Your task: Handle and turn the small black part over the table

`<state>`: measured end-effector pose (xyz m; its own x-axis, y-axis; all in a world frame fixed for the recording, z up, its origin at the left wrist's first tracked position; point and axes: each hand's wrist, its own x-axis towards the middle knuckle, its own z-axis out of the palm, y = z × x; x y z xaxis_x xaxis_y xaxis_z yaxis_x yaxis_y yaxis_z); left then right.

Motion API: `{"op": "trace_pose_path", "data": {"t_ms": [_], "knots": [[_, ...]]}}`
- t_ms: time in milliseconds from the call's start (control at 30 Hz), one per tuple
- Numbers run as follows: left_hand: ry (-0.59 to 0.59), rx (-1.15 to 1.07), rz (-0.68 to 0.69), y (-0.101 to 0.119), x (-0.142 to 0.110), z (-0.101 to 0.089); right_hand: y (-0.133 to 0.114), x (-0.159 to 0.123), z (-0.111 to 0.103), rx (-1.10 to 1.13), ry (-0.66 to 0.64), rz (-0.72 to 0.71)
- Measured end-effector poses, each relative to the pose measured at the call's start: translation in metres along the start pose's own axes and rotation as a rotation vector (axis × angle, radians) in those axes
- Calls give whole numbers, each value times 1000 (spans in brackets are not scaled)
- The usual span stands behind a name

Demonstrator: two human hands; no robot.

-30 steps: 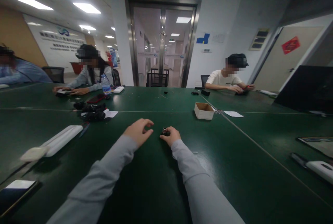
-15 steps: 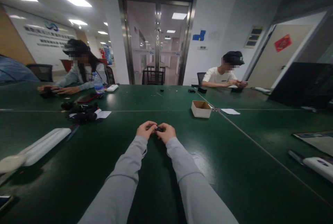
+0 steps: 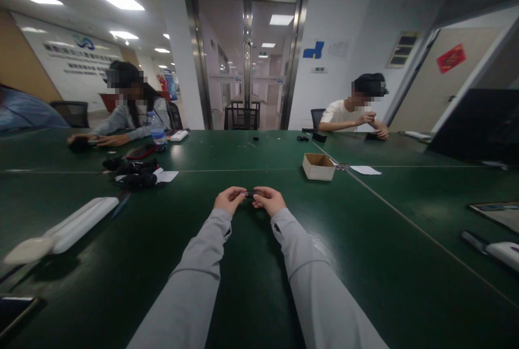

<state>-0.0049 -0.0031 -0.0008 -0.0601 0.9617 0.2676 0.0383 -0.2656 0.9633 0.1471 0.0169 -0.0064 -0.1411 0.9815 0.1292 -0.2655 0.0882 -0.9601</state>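
Note:
Both my hands meet over the green table [image 3: 259,262], pinching a small dark object [image 3: 250,194] between them. It looks short and slim, too small for me to name its kind. My left hand [image 3: 229,200] closes thumb and fingers on its left end. On its right end my right hand [image 3: 271,200] does the same. The fingertips cover part of the object. Beyond my right hand stands an open cardboard box [image 3: 318,169].
At left lie a long white device [image 3: 85,223], tangled black gear [image 3: 132,173] and a phone [image 3: 18,311]. A water bottle [image 3: 158,132] stands farther back. Two people sit across the table, handling small things. At right are a white device [image 3: 505,254] and a dark monitor [image 3: 476,127].
My hands have drawn slightly apart, the right one moving rightward, so more of the dark object shows between them. The person at right has raised one hand.

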Motion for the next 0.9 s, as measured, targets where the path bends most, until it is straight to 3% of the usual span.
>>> {"op": "trace_pose_path", "data": {"t_ms": [167,433,767,900], "knots": [[29,19,-41,-2,1,1,2,1,-4,3,-61,-4],[50,22,-113,3,0,1,-3,-2,-3,-72,-52,-17],[86,171,-219,8,0,1,-4,-5,-2,-92,-73,-62],[117,283,-203,13,-3,3,-5,-7,-1,-77,-82,-72]]}}
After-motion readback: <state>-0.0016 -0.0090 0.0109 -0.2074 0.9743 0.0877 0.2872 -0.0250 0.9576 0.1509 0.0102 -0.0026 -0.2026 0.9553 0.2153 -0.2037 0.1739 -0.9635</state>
